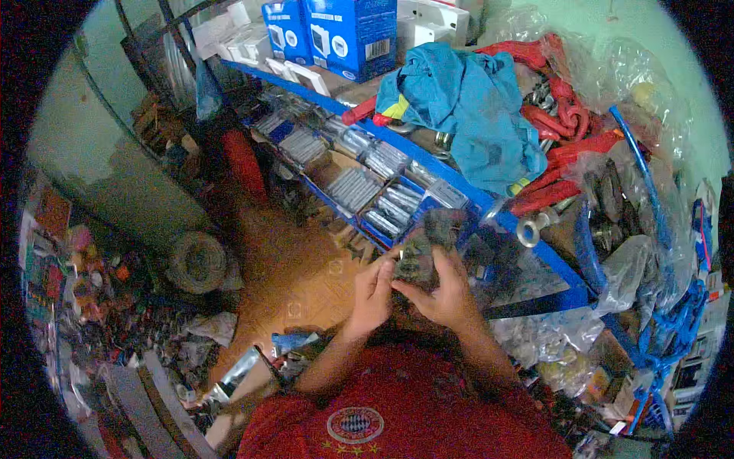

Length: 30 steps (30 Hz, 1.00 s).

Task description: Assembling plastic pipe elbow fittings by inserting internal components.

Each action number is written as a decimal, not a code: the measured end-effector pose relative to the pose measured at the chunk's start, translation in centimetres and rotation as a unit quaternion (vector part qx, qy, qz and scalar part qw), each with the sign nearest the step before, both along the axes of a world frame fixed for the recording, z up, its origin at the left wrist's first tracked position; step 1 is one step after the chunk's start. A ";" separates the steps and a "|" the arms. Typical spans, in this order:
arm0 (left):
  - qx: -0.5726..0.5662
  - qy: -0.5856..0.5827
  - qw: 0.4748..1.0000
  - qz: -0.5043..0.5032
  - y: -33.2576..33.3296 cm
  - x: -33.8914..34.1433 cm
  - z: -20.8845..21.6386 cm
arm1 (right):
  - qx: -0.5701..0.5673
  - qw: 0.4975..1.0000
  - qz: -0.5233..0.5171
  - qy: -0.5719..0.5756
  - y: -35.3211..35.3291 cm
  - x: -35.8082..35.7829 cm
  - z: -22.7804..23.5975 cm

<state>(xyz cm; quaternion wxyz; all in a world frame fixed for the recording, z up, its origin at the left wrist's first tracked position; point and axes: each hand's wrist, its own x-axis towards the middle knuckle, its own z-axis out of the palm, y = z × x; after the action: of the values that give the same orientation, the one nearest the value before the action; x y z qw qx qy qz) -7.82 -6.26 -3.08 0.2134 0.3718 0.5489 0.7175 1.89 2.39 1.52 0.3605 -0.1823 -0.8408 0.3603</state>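
In front of my chest, both hands are raised and close together. My left hand (372,297) has its fingers closed at the left edge of a small grey-green packet-like thing (413,264); its exact kind is too blurred to tell. My right hand (449,294) grips the same thing from the right, thumb toward me. Just beyond it, a dark shape (446,223) blends into the shadow. Past my fingers, open boxes hold rows of silvery wrapped metal pieces (354,189) on the lower shelf.
A blue-edged shelf (424,149) runs diagonally ahead, bearing blue cartons (352,38), a teal cloth (466,107), red straps (562,99) and metal fittings. See-through bags (543,344) lie at the right. Mixed clutter and a round coil (197,262) fill the left, beside the tan floor (283,252).
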 end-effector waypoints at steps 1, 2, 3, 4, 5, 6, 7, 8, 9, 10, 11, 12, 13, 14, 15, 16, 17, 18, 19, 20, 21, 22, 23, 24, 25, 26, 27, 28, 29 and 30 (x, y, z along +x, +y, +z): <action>-0.027 -0.013 0.999 -0.033 -0.3 -0.7 0.5 | 0.021 0.999 0.001 0.026 0.2 -0.6 0.2; -0.056 -0.025 0.996 -0.060 -0.7 -1.3 0.4 | 0.042 0.998 0.007 0.052 0.1 -1.1 0.0; -0.059 -0.022 0.996 -0.066 -0.8 -1.6 0.2 | 0.013 0.992 -0.005 0.127 0.8 -2.0 -2.6; -0.059 -0.005 0.997 -0.059 -0.7 -1.7 0.2 | 0.013 0.992 -0.011 0.127 0.9 -2.4 -2.6; -0.058 0.011 0.997 -0.052 -0.6 -1.9 0.2 | 0.035 0.992 -0.016 0.116 0.9 -2.8 -2.6; -0.058 0.012 0.997 -0.056 -0.7 -2.2 0.1 | 0.057 0.993 -0.022 0.105 1.0 -3.2 -2.6; -0.060 -0.073 0.993 -0.064 -1.0 -2.5 -0.3 | 0.007 0.996 -0.016 0.087 0.5 -3.6 -1.1; -0.062 -0.157 0.983 -0.070 -1.2 -2.8 -0.7 | 0.006 0.996 -0.018 0.087 0.7 -4.2 -1.2; -0.047 -0.201 0.976 -0.073 -1.1 -3.1 -1.4 | -0.072 0.993 0.022 0.088 1.0 -4.6 -1.5; -0.049 -0.202 0.975 -0.078 -1.2 -3.1 -0.9 | -0.149 0.983 0.057 0.089 1.0 -4.6 -1.5; -0.038 -0.223 0.971 -0.071 -1.0 -3.3 0.0 | -0.236 0.966 0.082 0.070 0.6 -4.7 -1.4; -0.026 -0.243 0.967 -0.064 -0.9 -3.5 0.9 | -0.236 0.966 0.081 0.069 0.3 -4.9 -1.6; -0.031 -0.168 0.985 0.038 -0.5 -3.1 2.0 | -0.108 0.991 0.039 0.062 -0.1 -5.3 -1.8; -0.030 -0.168 0.985 0.038 -0.5 -3.4 1.5 | 0.022 0.998 -0.004 0.054 -0.4 -5.6 -2.0; -0.032 -0.143 0.989 0.015 -0.5 -3.9 0.5 | -0.015 1.000 0.011 0.020 -0.2 -5.3 -2.7; -0.036 -0.119 0.992 -0.009 -0.6 -4.3 0.0 | -0.015 1.000 0.011 0.020 -0.3 -5.3 -2.6; -0.043 -0.122 0.991 -0.016 -0.8 -4.4 0.2 | -0.021 0.999 0.024 0.025 -0.3 -5.2 -2.2; -0.044 -0.122 0.991 -0.018 -0.8 -4.6 -0.2 | -0.027 0.998 0.038 0.030 -0.3 -5.2 -2.1; -0.040 -0.117 0.992 -0.042 -0.7 -4.5 -0.4 | -0.028 0.999 0.029 0.032 -0.8 -5.2 -3.1; -0.034 -0.111 0.991 -0.063 -0.5 -4.6 -0.6 | -0.131 0.982 0.013 0.138 -1.3 -5.7 -5.0; -0.072 -0.057 0.993 -0.079 -0.9 -4.3 -0.3 | -0.230 0.942 -0.003 0.243 -1.5 -5.8 -6.5; -0.108 -0.003 0.990 -0.090 -1.2 -4.1 0.0 | -0.229 0.942 -0.007 0.244 -1.4 -5.9 -6.1; -0.122 -0.043 0.989 -0.070 -0.9 -4.0 -0.1 | -0.245 0.942 -0.009 0.229 -1.3 -5.8 -5.4; -0.122 -0.042 0.989 -0.074 -0.6 -3.9 -0.1 | -0.261 0.941 -0.012 0.215 -1.1 -5.7 -4.5; -0.103 -0.097 0.986 -0.087 -0.5 -3.9 0.0 | -0.280 0.946 -0.028 0.160 -0.9 -5.5 -3.1; -0.085 -0.153 0.980 -0.099 -0.4 -3.9 0.1 | -0.281 0.945 -0.032 0.163 -0.5 -5.6 -3.3; -0.087 -0.151 0.979 -0.103 -0.3 -3.9 0.2 | -0.278 0.945 -0.040 0.166 -0.1 -5.9 -3.8; -0.086 -0.166 0.977 -0.107 0.0 -3.9 0.4 | -0.274 0.945 -0.048 0.170 0.1 -5.9 -4.1; -0.085 -0.180 0.974 -0.110 0.1 -3.8 0.5 | -0.301 0.933 -0.102 0.168 -0.4 -5.8 -3.5; -0.087 -0.179 0.973 -0.114 0.3 -3.9 0.5 | -0.301 0.932 -0.106 0.170 -0.3 -5.8 -4.1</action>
<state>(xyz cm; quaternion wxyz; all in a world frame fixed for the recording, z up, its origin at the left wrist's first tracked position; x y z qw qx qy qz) -11.71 -5.99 -2.62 0.4200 0.2772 0.5159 0.6933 -3.88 2.10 -2.60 0.4618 -0.3063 -0.5949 0.5822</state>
